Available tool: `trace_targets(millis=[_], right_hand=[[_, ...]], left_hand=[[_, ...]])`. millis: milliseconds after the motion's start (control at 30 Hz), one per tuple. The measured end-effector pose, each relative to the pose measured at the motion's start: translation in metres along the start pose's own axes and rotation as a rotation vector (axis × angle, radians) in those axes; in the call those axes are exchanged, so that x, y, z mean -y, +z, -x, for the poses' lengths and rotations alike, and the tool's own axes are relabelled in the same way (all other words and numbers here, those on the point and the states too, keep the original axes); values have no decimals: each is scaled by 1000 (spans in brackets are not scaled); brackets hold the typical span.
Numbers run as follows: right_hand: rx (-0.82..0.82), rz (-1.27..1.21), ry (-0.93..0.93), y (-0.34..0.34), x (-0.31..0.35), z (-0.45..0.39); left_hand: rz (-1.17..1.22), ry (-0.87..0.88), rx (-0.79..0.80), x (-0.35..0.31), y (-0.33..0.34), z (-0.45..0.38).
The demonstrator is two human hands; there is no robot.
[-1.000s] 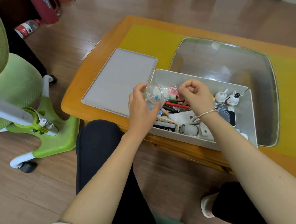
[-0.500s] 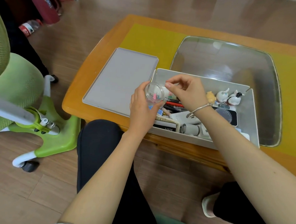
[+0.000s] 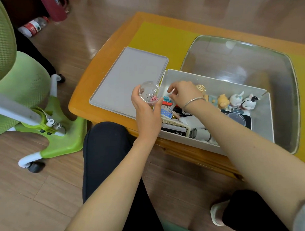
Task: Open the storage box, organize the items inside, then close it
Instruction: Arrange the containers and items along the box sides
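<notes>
My knees: dark trousers just below the table (image 3: 79,102) edge, both forearms reaching forward over them.
My left hand (image 3: 145,111): raised over the table's near edge, thumb and fingers curled round a small clear round container (image 3: 149,92), tipped so its open mouth faces me; binder clips, one of them pink, lie inside it.
My right hand (image 3: 183,94): forearm slants in from the right across the storage box (image 3: 216,83), wrist bent down, bracelet on it. Fingertips are drawn together low over the left end of the box, by a small blue clip (image 3: 166,98); I cannot tell whether they pinch anything.
Storage box: open on the table, near wall at the table's edge, holding pens, a dark booklet, white cylinders and a row of small animal figurines (image 3: 236,101) toward the right.
Lid (image 3: 128,80): lying flat just left of the box, touching its corner.
Further back: a yellow mat and a clear glass tray (image 3: 236,57) behind the box.
</notes>
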State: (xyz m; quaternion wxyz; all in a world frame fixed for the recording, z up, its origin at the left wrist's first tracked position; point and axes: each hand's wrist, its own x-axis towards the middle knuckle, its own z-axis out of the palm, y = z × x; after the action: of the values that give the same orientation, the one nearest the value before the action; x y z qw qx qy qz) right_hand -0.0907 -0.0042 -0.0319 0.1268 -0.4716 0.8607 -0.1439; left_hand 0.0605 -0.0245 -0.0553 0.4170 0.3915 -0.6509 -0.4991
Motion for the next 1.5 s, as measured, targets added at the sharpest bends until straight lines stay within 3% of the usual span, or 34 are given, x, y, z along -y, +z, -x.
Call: trace_targets(millis=[233, 433, 633, 933, 1300, 1500], right_hand=[[277, 226, -119, 14, 1, -24], [298, 273, -227, 20, -5, -23], [209, 299, -269, 25, -6, -17], [153, 100, -200, 12, -13, -6], [-90, -506, 94, -18, -28, 57], [-216, -656, 143, -32, -46, 94]], left_hand=[[4, 16, -11, 2, 0, 0], [20, -3, 2, 1, 1, -1], [38, -17, 8, 1, 1, -1], [-11, 9, 26, 1, 0, -1], [-499, 227, -46, -7, -2, 3], [-589, 366, 72, -17, 4, 7]])
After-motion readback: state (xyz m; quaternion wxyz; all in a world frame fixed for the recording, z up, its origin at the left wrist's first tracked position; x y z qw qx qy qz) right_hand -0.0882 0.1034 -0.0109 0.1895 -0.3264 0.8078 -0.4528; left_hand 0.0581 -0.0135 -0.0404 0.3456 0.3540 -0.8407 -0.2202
